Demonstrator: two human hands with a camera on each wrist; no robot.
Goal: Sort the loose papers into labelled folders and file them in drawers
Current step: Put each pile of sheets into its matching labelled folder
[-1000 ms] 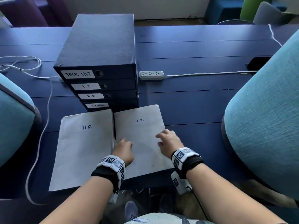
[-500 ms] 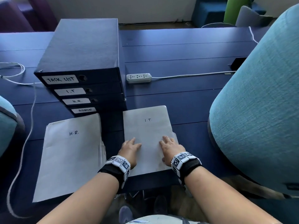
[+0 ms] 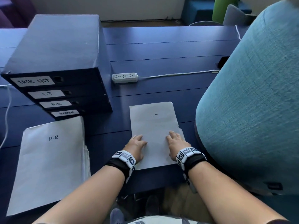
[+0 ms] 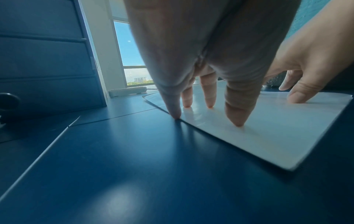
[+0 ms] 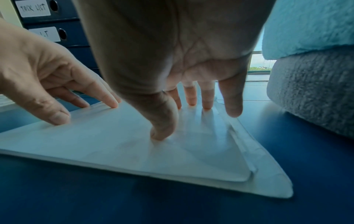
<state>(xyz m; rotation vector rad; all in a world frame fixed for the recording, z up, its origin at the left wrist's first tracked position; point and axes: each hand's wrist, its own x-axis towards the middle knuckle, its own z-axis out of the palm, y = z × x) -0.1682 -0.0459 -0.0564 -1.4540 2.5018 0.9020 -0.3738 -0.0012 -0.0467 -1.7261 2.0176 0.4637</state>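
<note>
Left hand (image 3: pixel 135 145) and right hand (image 3: pixel 176 143) press flat, grip wide, on folder "I.T." (image 3: pixel 153 125); folder "H.R." (image 3: pixel 51 159) lies beside drawers (image 3: pixel 53 94) labelled TASK LIST, I.T, H.R., ADMIN.

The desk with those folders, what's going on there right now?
A person is sorting papers at a blue desk. Both hands rest with straight fingers on the I.T. folder, the left hand at its left edge and the right hand near its right edge, pressing it flat. The H.R. folder lies apart to the left, untouched. The drawer unit, labelled Task List, I.T., H.R. and Admin, has all its drawers closed, so nothing is being filed yet.
</note>
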